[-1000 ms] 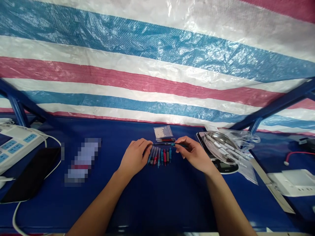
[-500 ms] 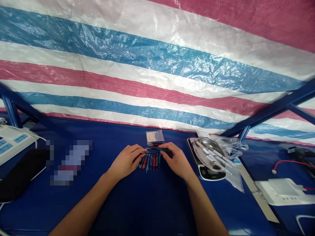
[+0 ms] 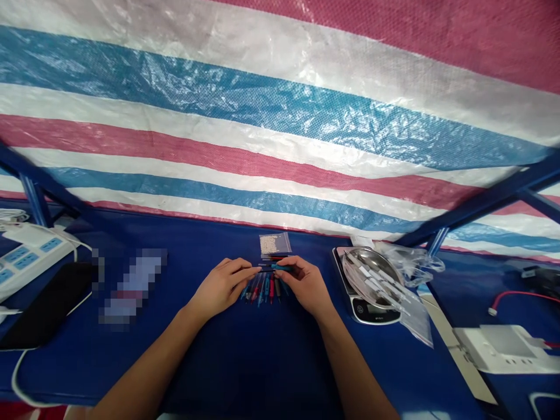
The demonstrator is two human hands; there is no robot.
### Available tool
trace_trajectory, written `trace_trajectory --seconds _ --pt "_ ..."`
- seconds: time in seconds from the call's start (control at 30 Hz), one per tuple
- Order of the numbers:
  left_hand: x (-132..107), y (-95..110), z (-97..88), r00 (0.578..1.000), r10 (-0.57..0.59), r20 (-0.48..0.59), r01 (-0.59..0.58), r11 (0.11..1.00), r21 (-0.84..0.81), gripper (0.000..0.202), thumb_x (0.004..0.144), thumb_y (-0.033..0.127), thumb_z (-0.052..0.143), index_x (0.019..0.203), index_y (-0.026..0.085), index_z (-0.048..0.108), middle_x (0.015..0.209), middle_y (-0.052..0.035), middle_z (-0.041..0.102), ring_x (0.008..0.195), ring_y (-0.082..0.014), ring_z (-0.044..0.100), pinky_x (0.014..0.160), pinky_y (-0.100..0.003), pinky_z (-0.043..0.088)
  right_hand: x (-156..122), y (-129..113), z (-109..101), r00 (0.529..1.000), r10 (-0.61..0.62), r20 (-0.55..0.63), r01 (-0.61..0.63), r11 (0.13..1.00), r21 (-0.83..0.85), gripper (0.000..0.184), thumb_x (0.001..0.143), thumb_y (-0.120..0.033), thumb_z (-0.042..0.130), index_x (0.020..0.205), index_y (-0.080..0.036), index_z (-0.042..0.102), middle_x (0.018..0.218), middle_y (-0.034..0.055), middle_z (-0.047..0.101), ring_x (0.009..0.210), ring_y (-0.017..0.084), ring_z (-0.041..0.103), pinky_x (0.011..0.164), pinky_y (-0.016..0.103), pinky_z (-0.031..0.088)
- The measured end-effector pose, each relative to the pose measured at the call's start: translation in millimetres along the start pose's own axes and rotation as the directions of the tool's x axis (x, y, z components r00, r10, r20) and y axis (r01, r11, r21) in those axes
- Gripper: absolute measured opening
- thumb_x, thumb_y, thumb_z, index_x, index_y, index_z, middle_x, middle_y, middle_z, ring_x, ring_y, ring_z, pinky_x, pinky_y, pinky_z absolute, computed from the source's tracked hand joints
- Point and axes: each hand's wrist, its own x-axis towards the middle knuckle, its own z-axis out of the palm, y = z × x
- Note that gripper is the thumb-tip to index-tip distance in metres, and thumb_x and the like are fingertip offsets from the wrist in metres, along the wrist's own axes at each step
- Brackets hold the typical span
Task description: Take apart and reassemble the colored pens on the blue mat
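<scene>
Head camera looks down and forward, and the striped tarp (image 3: 280, 116) fills the whole back of the picture, red, white and blue bands running across. Below it lies the blue table (image 3: 262, 361), both forearms reaching in from the near edge. Far left there is a white power strip (image 3: 26, 259) with a flat black device (image 3: 44, 306) just beside it; far right, a white box (image 3: 503, 347). Closer in on the right stands a small scale (image 3: 371, 306) with a metal bowl (image 3: 367, 268) on it, clear plastic bags spilling off its far side. Now the centre: the left hand (image 3: 221, 286) and right hand (image 3: 306, 286) face each other, knuckles up, and between them runs a slim pen (image 3: 269, 268), held level just above the table. Left thumb and forefinger are pinched together on its dark end, right fingers are closed on the teal end. Right under it lies a row of small coloured pieces (image 3: 262, 289), red and blue, side by side. Behind, a little clear bag of white bits (image 3: 274, 244), with a couple more pens just in front of it. As I judge it, a light, even pinch at both ends suits this best, wrists low and steady, the pen held level and clear of the row beneath so nothing gets nudged out of line
</scene>
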Motion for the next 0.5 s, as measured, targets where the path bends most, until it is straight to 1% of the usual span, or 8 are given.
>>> trace_trajectory --seconds 0.1,0.23,0.3,0.37,0.43,0.5 --pt "1.1 0.4 0.8 1.000 -0.028 -0.009 0.028 0.999 -0.014 0.039 0.111 0.020 0.049 0.145 0.028 0.067 0.124 -0.0091 0.073 0.104 -0.0217 0.070 0.089 -0.038 0.052 0.1 0.4 -6.4 0.996 -0.082 -0.047 0.078 0.993 -0.088 0.027 0.085 -0.041 0.087 0.103 -0.022 0.079 0.108 0.0071 0.081 0.099 0.025 0.077 0.094 0.039 0.063" --pt "1.4 -2.6 0.6 0.992 -0.125 -0.019 0.124 0.992 -0.033 0.033 0.112 0.024 0.048 0.138 0.027 0.069 0.125 -0.0090 0.073 0.107 -0.0228 0.071 0.092 -0.039 0.054 2.2 3.2 -23.4 0.986 -0.133 -0.103 0.112 0.976 -0.189 0.030 0.085 -0.044 0.087 0.105 -0.022 0.080 0.107 0.0074 0.081 0.099 0.025 0.076 0.096 0.040 0.061" --pt "1.1 -4.9 0.5 0.985 -0.174 -0.023 0.172 0.984 -0.052 0.032 0.113 0.026 0.049 0.135 0.027 0.071 0.123 -0.0082 0.074 0.105 -0.0227 0.071 0.092 -0.039 0.055 3.2 4.9 -31.1 0.980 -0.142 -0.141 0.112 0.973 -0.201 0.032 0.085 -0.045 0.086 0.106 -0.022 0.080 0.107 0.0080 0.081 0.101 0.026 0.076 0.098 0.041 0.061" --pt "0.9 -6.5 0.6 0.974 -0.222 -0.045 0.219 0.973 -0.072 0.029 0.112 0.028 0.050 0.132 0.026 0.072 0.119 -0.0082 0.075 0.106 -0.0237 0.071 0.094 -0.040 0.055 3.9 5.9 -35.8 0.980 -0.117 -0.161 0.076 0.968 -0.239 0.034 0.086 -0.047 0.084 0.108 -0.021 0.079 0.106 0.0086 0.081 0.097 0.026 0.077 0.095 0.042 0.061" --pt "0.9 -6.6 1.0 0.961 -0.265 -0.075 0.259 0.962 -0.082 0.028 0.111 0.030 0.052 0.129 0.025 0.072 0.114 -0.0085 0.076 0.106 -0.0251 0.070 0.093 -0.041 0.056 4.2 6.0 -37.6 0.981 -0.104 -0.161 0.047 0.945 -0.325 0.033 0.087 -0.046 0.081 0.108 -0.021 0.078 0.106 0.0087 0.081 0.094 0.026 0.076 0.091 0.042 0.061" --pt "1.4 -4.6 2.2 0.951 -0.298 -0.088 0.290 0.952 -0.095 0.027 0.109 0.033 0.055 0.127 0.024 0.073 0.108 -0.0082 0.076 0.101 -0.0254 0.071 0.088 -0.040 0.058 4.1 4.8 -37.6 0.978 -0.138 -0.155 0.053 0.889 -0.456 0.029 0.089 -0.044 0.078 0.107 -0.022 0.079 0.108 0.0086 0.081 0.095 0.026 0.075 0.091 0.043 0.060"
